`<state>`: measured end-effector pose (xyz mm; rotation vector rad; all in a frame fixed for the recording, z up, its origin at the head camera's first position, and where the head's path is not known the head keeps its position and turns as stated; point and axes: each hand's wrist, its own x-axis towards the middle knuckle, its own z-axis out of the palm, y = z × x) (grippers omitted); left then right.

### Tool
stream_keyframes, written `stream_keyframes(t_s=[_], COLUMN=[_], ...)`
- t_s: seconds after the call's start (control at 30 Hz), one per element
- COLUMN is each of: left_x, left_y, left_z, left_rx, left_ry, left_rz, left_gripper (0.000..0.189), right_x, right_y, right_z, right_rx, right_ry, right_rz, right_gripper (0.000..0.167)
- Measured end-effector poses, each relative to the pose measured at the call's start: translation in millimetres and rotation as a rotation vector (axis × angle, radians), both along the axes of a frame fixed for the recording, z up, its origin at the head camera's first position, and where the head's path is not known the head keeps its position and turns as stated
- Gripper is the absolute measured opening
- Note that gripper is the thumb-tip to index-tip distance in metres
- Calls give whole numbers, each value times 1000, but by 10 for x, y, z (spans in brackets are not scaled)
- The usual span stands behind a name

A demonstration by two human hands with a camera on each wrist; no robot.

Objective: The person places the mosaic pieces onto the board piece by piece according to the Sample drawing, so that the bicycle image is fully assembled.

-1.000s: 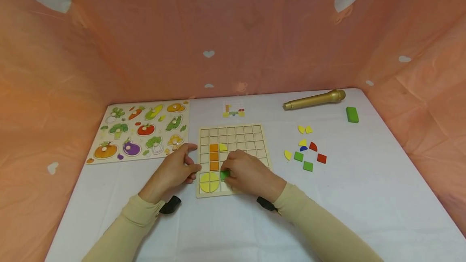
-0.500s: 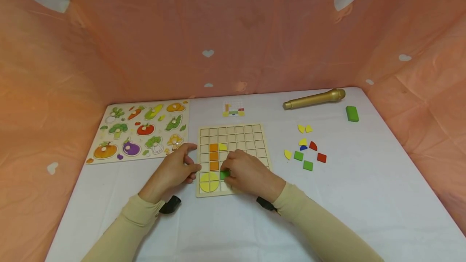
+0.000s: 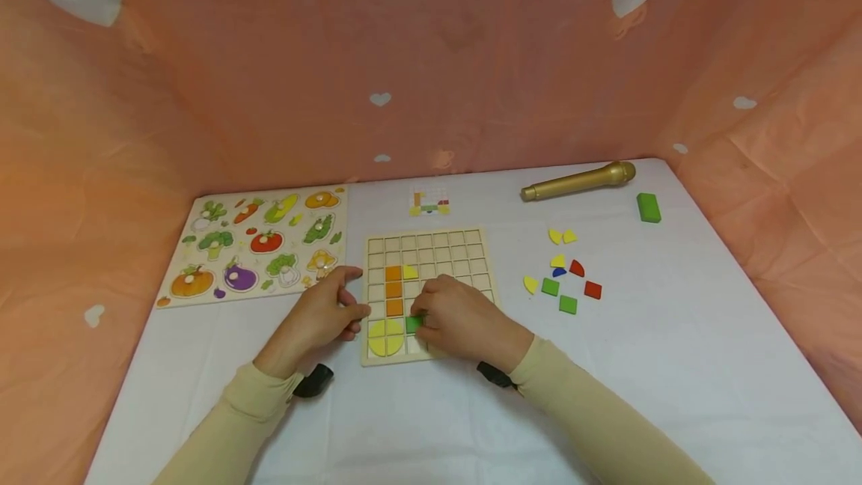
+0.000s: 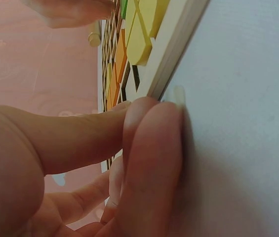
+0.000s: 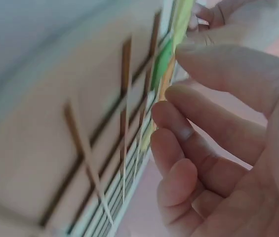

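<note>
A wooden grid board [image 3: 431, 233] lies flat on the white table. In its cells sit a column of orange squares [image 3: 393, 290], a yellow quarter piece [image 3: 410, 272] and a yellow circle of quarter pieces [image 3: 385, 337]. My left hand [image 3: 321, 313] rests along the board's left edge, thumb and fingertips touching the rim. My right hand [image 3: 465, 320] reaches over the board's lower part, thumb and index finger at a green square tile [image 3: 412, 325], which they seem to pinch in a cell beside the circle. Cells under that hand are hidden.
Loose pieces lie to the right: a red square [image 3: 592, 290], green squares [image 3: 568, 304], yellow quarters [image 3: 530, 285] and a blue half-circle [image 3: 559, 272]. A pattern card [image 3: 429, 201], a vegetable puzzle [image 3: 252, 242], a gold microphone [image 3: 578, 182] and a green block [image 3: 649, 207] surround the board.
The head view has shifted slightly. Both hands keep nearly the same place on the board, and the green tile stays by the right fingertips.
</note>
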<state>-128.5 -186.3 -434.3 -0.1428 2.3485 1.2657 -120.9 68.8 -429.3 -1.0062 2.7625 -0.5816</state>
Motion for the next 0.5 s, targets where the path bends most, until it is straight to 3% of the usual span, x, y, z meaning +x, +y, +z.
stream_keyframes(t_s=[0.13,0.5], left_x=[18,20], left_y=[-6,5], left_z=[-11,5], left_rx=[14,12], left_ry=[3,12], left_rz=[5,0], left_gripper=[69,68], right_x=[12,141], right_y=[185,1065], right_z=[64,78], right_rx=[-17,47], right_ry=[-39,20], right_rz=[-55,-235], right_gripper=[21,24])
